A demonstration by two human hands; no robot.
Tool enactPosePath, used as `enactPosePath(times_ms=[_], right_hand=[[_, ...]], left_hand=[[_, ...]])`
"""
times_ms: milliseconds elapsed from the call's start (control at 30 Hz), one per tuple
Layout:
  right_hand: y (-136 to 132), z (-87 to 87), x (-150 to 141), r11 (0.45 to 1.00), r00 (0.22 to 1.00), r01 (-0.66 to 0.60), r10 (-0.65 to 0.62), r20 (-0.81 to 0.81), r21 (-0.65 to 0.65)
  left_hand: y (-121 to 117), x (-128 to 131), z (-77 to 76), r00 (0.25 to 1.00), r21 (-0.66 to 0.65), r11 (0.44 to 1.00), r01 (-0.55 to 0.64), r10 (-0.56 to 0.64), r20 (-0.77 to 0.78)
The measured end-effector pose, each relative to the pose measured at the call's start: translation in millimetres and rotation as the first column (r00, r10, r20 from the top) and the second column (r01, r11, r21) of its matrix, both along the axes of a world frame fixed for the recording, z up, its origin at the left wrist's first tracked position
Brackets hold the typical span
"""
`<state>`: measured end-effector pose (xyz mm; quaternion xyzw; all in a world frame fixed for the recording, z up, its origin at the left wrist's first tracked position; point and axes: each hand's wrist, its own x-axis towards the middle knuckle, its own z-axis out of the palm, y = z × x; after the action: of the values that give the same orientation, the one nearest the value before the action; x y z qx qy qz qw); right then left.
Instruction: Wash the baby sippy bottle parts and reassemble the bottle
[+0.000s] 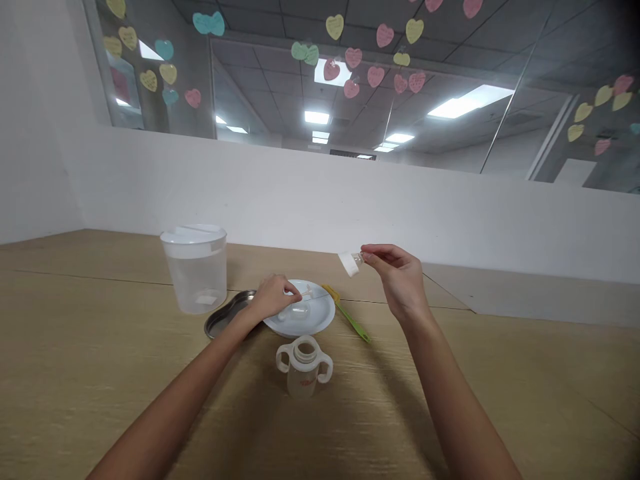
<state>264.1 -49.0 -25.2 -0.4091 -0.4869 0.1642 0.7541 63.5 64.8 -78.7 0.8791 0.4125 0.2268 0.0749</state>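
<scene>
Right hand [404, 283] pinches the white cap [349, 264]; left hand [270, 297], left, over the plate [326, 316], grasp unclear!

Five items on a wood-look tabletop [75, 360]

Thin dark seams cross the tan surface. Nearest the viewer, a clear two-handled bottle [303, 378] stands upright, its mouth uncovered. Just beyond it sits a white plate [320, 322]. A green brush [354, 325] lies slantwise on the right, its yellow end beside the plate's rim. Left of the plate rests a curved metal tray [220, 325]; farther left stands a translucent lidded bucket [195, 277].
</scene>
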Motion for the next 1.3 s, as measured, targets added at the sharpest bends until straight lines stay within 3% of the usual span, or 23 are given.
enactPosePath(times_ms=[467, 767, 900, 1000, 1167, 1267, 1300], right_hand=[[-1.1, -0.3, 0.8, 1.000, 1.000, -0.014, 0.014, 0.012, -0.012], [-1.9, 1.1, -4.4, 0.999, 1.000, -0.029, 0.030, 0.009, -0.040], [-2.7, 1.8, -6.4, 0.998, 0.999, -0.030, 0.031, 0.015, -0.061], [-1.3, 0.9, -7.5, 0.997, 0.999, -0.041, 0.042, 0.020, -0.064], [7.7, -5.8, -7.7, 0.992, 0.996, -0.084, 0.086, 0.016, -0.092], [16.5, -11.3, -5.3, 0.987, 0.994, -0.101, 0.104, 0.018, -0.125], [19.3, -12.7, -4.2, 0.986, 0.994, -0.104, 0.107, 0.016, -0.129]], left_hand=[[0.1, 4.8, -18.2, 0.981, -0.007, 0.999, -0.052, 0.050, -0.187], [-9.5, 12.0, -27.3, 0.981, -0.072, 0.997, 0.004, -0.018, -0.195], [-8.8, 11.2, -26.0, 0.987, -0.110, 0.992, 0.061, -0.076, -0.143], [-8.3, 6.1, -15.8, 0.989, -0.140, 0.985, 0.101, -0.114, -0.090], [-24.3, -34.3, 19.9, 0.980, -0.115, 0.977, 0.177, -0.164, 0.117], [-49.6, -94.0, 37.3, 0.988, -0.168, 0.978, 0.126, -0.109, 0.107], [-59.7, -119.0, 40.2, 0.994, -0.172, 0.984, 0.047, -0.029, 0.109]])
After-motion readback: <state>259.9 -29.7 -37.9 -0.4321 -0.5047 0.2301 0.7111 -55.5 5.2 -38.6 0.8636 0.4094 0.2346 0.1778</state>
